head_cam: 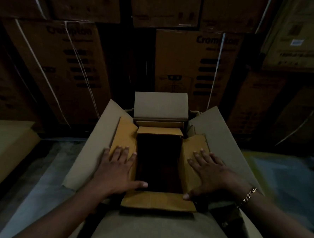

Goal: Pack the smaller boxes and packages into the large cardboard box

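A large cardboard box [225,134] stands open on the floor in front of me, its grey-brown flaps spread outward. Inside it sits a smaller, yellower cardboard box [158,200] with its own flaps folded out and a dark, unlit interior. My left hand [118,169] lies flat on the smaller box's left flap, fingers spread, thumb at the opening's near edge. My right hand [209,173], with a chain bracelet on the wrist, presses flat on the right flap, thumb on the near flap. What lies inside the smaller box is hidden in shadow.
Stacked printed cartons [60,67] form a wall right behind the large box. A flat cardboard sheet [5,146] lies at the left. Pale plastic sheeting [286,182] covers the floor on both sides. The room is dim.
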